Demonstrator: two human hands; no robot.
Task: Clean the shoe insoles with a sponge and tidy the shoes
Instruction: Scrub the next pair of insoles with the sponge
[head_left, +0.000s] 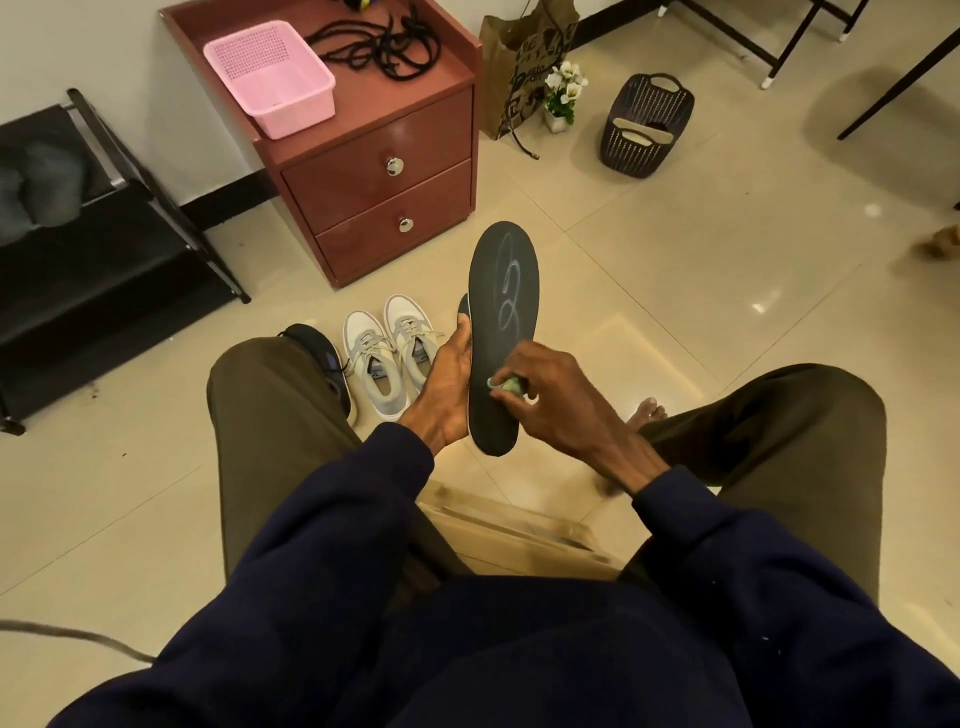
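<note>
A dark insole (501, 312) with pale soapy streaks stands upright in front of me. My left hand (447, 384) grips its left edge, with a second dark insole (463, 305) partly showing behind it. My right hand (550, 395) pinches a small green sponge (506, 385) against the insole's lower half. A pair of grey-and-white sneakers (389, 353) sits on the floor to the left, beside a dark shoe (319, 348) partly hidden by my left knee.
A red-brown two-drawer cabinet (384, 171) carries a pink basket (270, 78) and black laces (379, 47). A black shoe rack (93, 249) stands at left. A dark basket (647, 127) with pale insoles, a paper bag (524, 62) and a flower pot (563, 98) are farther back.
</note>
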